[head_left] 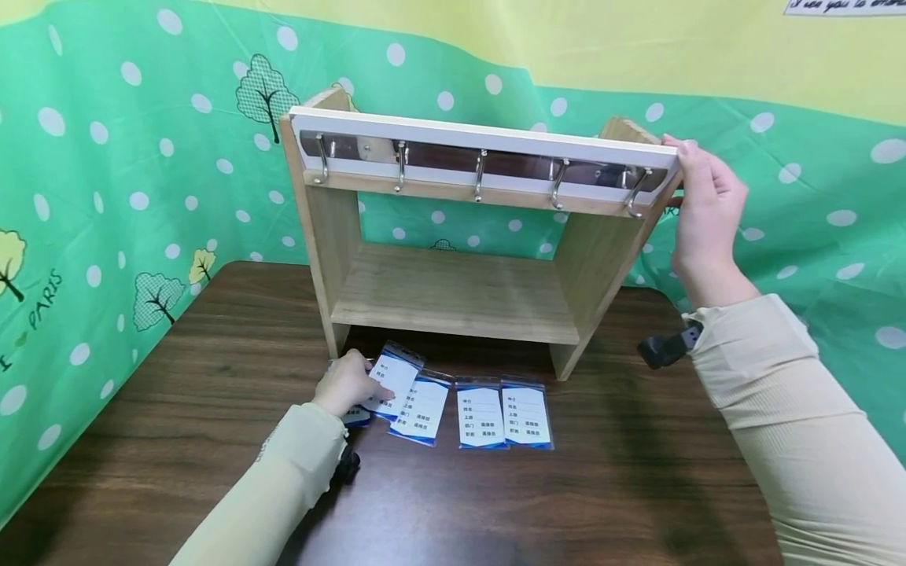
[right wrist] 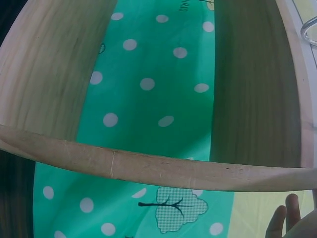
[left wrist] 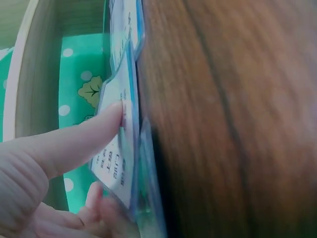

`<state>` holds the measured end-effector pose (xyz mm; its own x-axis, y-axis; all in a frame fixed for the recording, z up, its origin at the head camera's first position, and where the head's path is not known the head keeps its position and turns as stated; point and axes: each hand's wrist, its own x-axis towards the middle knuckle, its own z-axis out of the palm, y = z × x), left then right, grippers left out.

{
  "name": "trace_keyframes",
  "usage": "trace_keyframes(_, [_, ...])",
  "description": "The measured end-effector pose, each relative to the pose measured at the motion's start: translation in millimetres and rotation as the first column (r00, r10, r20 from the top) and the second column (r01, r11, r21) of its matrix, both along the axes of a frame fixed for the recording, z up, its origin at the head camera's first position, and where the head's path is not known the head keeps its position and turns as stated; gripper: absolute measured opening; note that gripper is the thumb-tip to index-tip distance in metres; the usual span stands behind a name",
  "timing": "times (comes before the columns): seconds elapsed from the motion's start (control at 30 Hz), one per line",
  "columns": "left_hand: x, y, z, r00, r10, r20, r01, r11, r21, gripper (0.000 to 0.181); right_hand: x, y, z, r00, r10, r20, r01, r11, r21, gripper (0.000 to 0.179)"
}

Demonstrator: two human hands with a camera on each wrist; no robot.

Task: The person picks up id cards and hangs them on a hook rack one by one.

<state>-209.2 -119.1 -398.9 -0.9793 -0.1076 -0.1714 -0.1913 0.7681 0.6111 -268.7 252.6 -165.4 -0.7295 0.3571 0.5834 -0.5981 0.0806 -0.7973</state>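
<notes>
My left hand [head_left: 350,383] pinches a name badge [head_left: 393,382] in a clear sleeve, white with blue edges and printed lines. In the left wrist view the thumb presses the front of this badge [left wrist: 115,153], and the other fingers lie low at its far side. The held badge overlaps a second badge [head_left: 422,410]; part of another shows under the hand. My right hand [head_left: 708,212] grips the top right corner of a wooden shelf rack [head_left: 453,292]. A row of several metal hooks [head_left: 480,174] runs along the rack's top front, all bare.
Two more badges, a left one [head_left: 481,417] and a right one [head_left: 526,415], lie side by side on the brown wooden table [head_left: 609,479] before the rack. A green dotted cloth [head_left: 177,204] hangs behind the table and along its left side.
</notes>
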Motion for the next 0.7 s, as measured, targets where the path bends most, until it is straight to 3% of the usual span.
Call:
trace_keyframes(0.13, [-0.5, -3.1, -1.2, 1.000, -0.019, -0.018, 0.021, 0.996, 0.084, 0.068, 0.7, 0.5, 0.9, 1.000, 0.008, -0.004, -0.008, 1.000, -0.009, 0.022])
trace_keyframes(0.23, [-0.9, -7.1, -4.5, 0.998, -0.058, -0.021, 0.061, 0.977, 0.206, 0.074, 1.0, 0.6, 1.2, 1.000, 0.019, -0.006, -0.019, 1.000, -0.016, 0.021])
trace_keyframes(0.33, [-0.2, -11.5, -10.3, 0.994, -0.105, 0.010, 0.094, 0.925, 0.369, 0.071, 0.5, 0.1, 1.3, 1.000, 0.021, -0.003, -0.021, 1.000, -0.017, 0.019])
trace_keyframes(0.43, [2.9, -15.1, -14.6, 0.990, -0.122, 0.065, 0.074, 0.866, 0.495, 0.067, 0.1, 0.0, 1.5, 1.000, 0.019, -0.004, -0.019, 1.000, -0.014, 0.019])
trace_keyframes(0.53, [6.8, -17.9, -16.0, 0.989, -0.115, 0.095, 0.044, 0.832, 0.552, 0.064, -0.2, 0.0, 1.6, 1.000, 0.018, -0.010, -0.018, 1.000, -0.013, 0.020])
trace_keyframes(0.7, [12.0, -20.9, -13.7, 0.990, -0.114, 0.077, 0.052, 0.828, 0.559, 0.046, -0.6, 0.1, 1.2, 1.000, 0.019, -0.010, -0.019, 0.999, -0.029, 0.020])
